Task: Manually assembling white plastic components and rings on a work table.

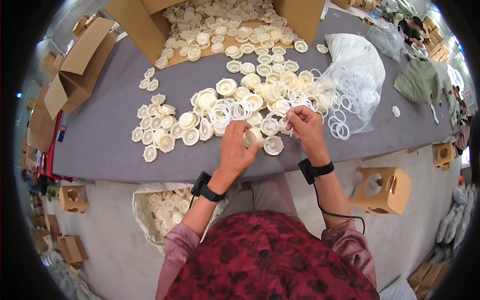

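My left hand [237,149] is closed round a cream plastic cap [253,137] near the front edge of the table. Just to the right, my right hand [308,131] pinches a thin white ring [274,119] between thumb and fingertips, partly hidden among the parts behind it. Beyond both hands lies a row of loose white rings [220,114] on top of a heap of cream caps [280,90]. One more cap [273,145] rests between the hands, its inner side facing up. Several caps [166,143] spread out to the left.
An open cardboard box [137,30] spills caps at the back of the grey table [110,120]. To the right lies a clear plastic bag [367,65] of rings. Below the table edge stand a sack [142,212] of caps and a tan stool [395,192].
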`<state>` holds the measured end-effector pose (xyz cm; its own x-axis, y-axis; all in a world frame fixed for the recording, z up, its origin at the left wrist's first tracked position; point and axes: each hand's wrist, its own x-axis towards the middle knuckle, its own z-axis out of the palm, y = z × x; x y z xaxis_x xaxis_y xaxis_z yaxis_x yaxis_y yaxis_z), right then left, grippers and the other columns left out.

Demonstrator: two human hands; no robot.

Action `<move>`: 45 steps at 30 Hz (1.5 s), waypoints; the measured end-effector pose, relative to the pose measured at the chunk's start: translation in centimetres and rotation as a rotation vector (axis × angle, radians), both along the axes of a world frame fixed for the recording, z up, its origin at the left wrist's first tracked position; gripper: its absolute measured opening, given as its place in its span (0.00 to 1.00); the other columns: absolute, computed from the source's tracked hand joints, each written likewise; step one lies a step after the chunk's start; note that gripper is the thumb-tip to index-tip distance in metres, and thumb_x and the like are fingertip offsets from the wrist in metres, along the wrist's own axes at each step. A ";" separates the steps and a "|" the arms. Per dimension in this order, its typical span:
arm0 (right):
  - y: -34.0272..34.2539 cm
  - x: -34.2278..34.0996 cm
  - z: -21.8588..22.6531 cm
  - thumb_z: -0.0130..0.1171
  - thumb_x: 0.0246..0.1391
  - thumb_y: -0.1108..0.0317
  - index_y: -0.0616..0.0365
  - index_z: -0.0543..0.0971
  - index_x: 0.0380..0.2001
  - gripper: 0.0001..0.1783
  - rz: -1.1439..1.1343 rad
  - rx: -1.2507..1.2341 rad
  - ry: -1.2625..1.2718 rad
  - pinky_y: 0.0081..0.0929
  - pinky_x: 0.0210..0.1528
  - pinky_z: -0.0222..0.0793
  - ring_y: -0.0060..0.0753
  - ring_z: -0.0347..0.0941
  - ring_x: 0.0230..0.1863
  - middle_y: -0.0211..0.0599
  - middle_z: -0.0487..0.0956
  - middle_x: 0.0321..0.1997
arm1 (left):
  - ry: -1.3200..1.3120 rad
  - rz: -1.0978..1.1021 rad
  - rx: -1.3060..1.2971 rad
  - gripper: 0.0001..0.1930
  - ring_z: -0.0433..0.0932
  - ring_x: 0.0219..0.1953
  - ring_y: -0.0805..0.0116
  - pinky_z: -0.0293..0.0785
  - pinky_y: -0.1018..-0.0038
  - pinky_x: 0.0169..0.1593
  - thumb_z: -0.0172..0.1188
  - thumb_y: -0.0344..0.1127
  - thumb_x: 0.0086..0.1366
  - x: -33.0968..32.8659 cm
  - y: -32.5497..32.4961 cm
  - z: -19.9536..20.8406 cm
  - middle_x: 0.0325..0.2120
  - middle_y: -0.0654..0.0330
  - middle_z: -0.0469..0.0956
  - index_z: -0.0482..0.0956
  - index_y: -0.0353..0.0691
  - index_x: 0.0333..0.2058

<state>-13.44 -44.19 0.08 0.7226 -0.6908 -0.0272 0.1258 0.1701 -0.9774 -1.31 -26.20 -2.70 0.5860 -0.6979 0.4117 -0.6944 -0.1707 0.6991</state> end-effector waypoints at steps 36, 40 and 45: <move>12.9 -0.1 -0.2 0.61 0.57 0.74 0.64 0.78 0.30 0.05 0.141 -0.559 0.145 0.16 0.24 0.64 0.12 0.67 0.21 0.27 0.76 0.20 | 0.919 -0.151 -0.434 0.14 0.76 0.45 0.78 0.72 0.79 0.50 0.55 0.22 0.67 -3.7 8.5 -1.2 0.43 0.61 0.78 0.73 0.32 0.51; 13.2 -0.2 -0.4 0.61 0.58 0.74 0.64 0.78 0.30 0.05 0.158 -0.649 0.088 0.16 0.24 0.62 0.12 0.66 0.22 0.27 0.75 0.21 | 0.929 -0.156 -0.331 0.14 0.76 0.45 0.77 0.73 0.79 0.50 0.53 0.21 0.68 -3.6 8.9 -1.6 0.42 0.61 0.79 0.74 0.31 0.52; 13.1 0.0 -0.9 0.61 0.58 0.73 0.64 0.78 0.31 0.05 0.141 -0.695 0.101 0.17 0.24 0.63 0.13 0.67 0.22 0.28 0.75 0.21 | 0.881 -0.097 -0.306 0.12 0.75 0.41 0.80 0.72 0.80 0.46 0.52 0.24 0.69 -3.8 8.9 -1.6 0.39 0.63 0.79 0.76 0.31 0.50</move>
<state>-13.42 -31.12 -0.80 0.8237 -0.4725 0.3136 0.0519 -0.4879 -0.8714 -5.08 -17.33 -4.32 0.7189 -0.6948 0.0214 0.1048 0.1388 0.9848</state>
